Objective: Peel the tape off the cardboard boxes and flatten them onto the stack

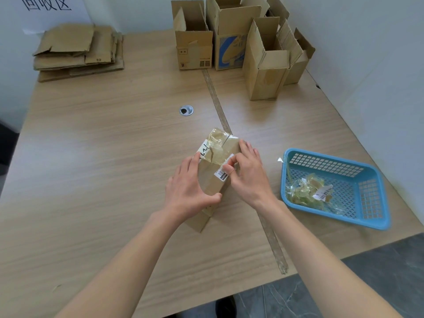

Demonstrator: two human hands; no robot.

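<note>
Box [212, 180] lies on its side mid-desk [103, 157], across the strip [218, 106] that runs down the desk's middle. Far end of it is covered in wrinkled clear tape [218, 145]; a white label with handwriting [204, 150] sits under the tape on the left edge.

My left hand [187, 191] grips the box from the left: thumb curled over the near top edge, fingers [193, 160] laid along the left side up to the handwritten label. My right hand [249, 173] is on the right side of the box, thumb and forefinger pinched together on the barcode label [223, 173] at the top right edge. The remaining fingers are spread over the far right edge. Can't tell whether the label edge is lifted or flat.

Blue basket [367, 168] just right of my right hand, on the desk, with balled-up tape scraps [307, 191] and one barcode label in its near-left corner. A bit of tape hangs on its left rim.

Flattened cardboard stack [78, 51] at the far left corner, by the wall. Open upright boxes [241, 42] grouped at the far right edge. Round cable hole [186, 110] in the desk between the stack and my box.
</note>
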